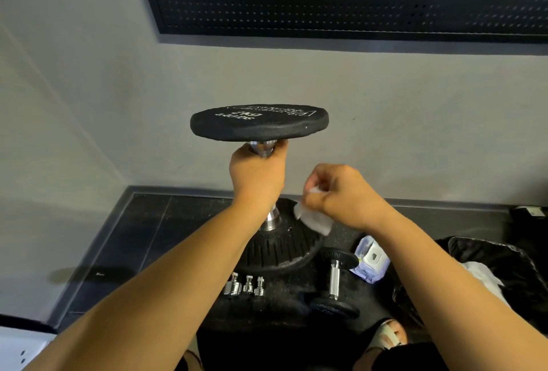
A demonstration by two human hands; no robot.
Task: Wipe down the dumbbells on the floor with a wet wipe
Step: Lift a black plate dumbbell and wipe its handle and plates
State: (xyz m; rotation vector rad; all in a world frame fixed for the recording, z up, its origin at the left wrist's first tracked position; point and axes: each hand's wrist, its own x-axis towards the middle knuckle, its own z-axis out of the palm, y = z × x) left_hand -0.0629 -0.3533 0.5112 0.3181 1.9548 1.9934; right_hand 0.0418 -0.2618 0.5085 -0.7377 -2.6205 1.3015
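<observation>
My left hand grips the chrome handle of a large black dumbbell and holds it upright above the floor. Its top plate reads 2KG and its lower plate hangs near the floor. My right hand pinches a white wet wipe just right of the handle, apart from the metal. A smaller dumbbell with a chrome bar lies on the dark floor below my right forearm.
Three chrome collar nuts stand on the floor by the lower plate. A wet wipe pack lies right of the small dumbbell. A black bag with white wipes sits at the right. A grey wall stands close behind.
</observation>
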